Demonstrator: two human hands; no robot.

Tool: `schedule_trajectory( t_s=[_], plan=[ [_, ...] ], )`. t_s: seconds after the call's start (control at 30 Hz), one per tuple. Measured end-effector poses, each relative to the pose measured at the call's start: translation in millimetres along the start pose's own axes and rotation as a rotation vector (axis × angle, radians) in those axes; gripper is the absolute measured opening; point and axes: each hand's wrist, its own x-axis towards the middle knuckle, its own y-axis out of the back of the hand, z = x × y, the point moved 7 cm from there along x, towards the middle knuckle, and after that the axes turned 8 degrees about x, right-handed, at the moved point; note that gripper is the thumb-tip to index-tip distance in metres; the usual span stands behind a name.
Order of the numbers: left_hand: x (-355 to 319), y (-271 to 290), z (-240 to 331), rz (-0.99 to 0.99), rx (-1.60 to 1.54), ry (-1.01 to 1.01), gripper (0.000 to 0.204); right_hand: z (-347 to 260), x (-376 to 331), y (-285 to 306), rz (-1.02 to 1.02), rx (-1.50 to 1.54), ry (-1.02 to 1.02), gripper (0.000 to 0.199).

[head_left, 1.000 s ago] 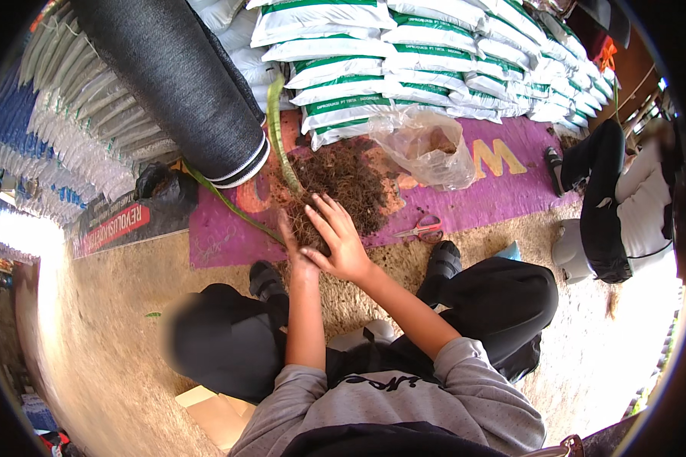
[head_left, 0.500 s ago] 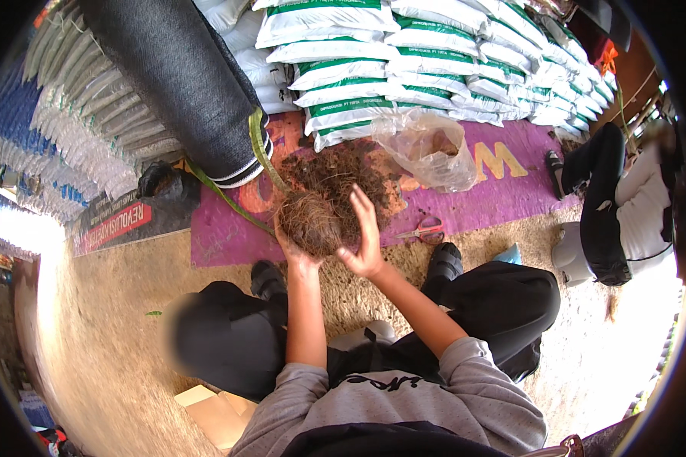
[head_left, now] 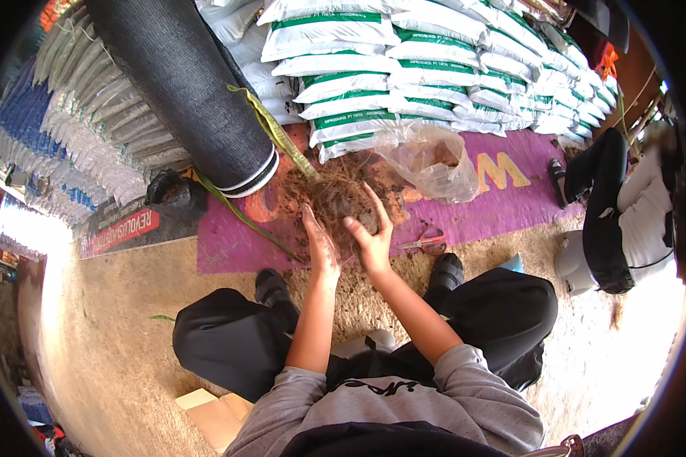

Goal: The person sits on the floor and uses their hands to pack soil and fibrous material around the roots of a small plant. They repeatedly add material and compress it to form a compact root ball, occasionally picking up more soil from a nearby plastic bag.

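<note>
A brown, shaggy root ball (head_left: 341, 204) wrapped in loose fibres is cupped between my two palms, over the purple banner. My left hand (head_left: 320, 242) supports its left side with the fingers stretched along it. From the right, my right hand (head_left: 375, 234) presses on it, thumb and fingers apart. A long yellow-green leaf (head_left: 282, 141) rises from the ball toward the upper left. Another green leaf (head_left: 244, 219) slants down beside my left hand. Loose dark soil (head_left: 290, 186) lies behind and around the ball, partly hidden by it.
Red-handled scissors (head_left: 432, 241) and a clear plastic bag (head_left: 442, 179) lie right of my hands on the purple banner (head_left: 503, 217). White-green sacks (head_left: 351, 84) and a black mesh roll (head_left: 175, 84) stand behind. A black bag (head_left: 168, 190) sits left; another person (head_left: 633, 206) sits right.
The root ball and both hands have shifted to the right and slightly away from me. The ball has turned, and its upper leaf now leans more to the left.
</note>
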Motion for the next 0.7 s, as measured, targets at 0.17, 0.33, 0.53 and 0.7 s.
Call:
schedule_trajectory(
  t_s=[0.17, 0.33, 0.53, 0.7],
  plan=[
    [33.0, 22.5, 4.4, 0.007, 0.238, -0.218, 0.065, 13.4, -2.4, 0.7, 0.122, 0.568, -0.339, 0.059],
    [41.5, -19.0, 22.4, -0.354, -0.012, -0.120, 0.064, 15.5, -12.4, -9.1, 0.104, 0.708, -0.419, 0.054],
    [30.4, -42.8, 16.8, -0.866, -0.447, -0.135, 0.057, 5.7, -7.9, 3.8, 0.069, 0.032, 0.037, 0.045],
    [35.9, -12.9, -12.2, -0.435, -0.395, 0.047, 0.020, 13.8, -11.4, 18.3, 0.248, 0.088, -0.040, 0.047]
  ],
)
